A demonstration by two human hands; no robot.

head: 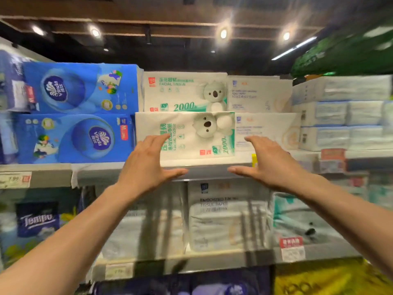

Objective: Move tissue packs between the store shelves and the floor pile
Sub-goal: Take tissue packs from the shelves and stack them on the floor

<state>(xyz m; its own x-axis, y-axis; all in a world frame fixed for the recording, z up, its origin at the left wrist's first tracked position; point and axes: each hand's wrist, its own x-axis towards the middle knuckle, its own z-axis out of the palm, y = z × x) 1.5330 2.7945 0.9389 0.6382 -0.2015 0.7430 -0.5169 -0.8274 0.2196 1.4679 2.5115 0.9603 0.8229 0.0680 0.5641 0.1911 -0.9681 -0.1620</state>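
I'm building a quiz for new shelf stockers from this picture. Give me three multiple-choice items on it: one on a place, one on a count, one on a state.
1. Where do the blue Vinda packs stand relative to the koala packs?
A to their left; B to their right; C on the shelf below.
2. How many koala packs are stacked on the top shelf?
A one; B two; C four.
3. How are the left hand and the right hand?
A both open, fingers spread; B both curled round a pack; C one pinching a price tag.

Key:
1 A, the blue packs fill the shelf's left part beside the koala ones.
2 B, one koala pack lies on another.
3 A, straight fingers reach toward the lower koala pack, gripping nothing.
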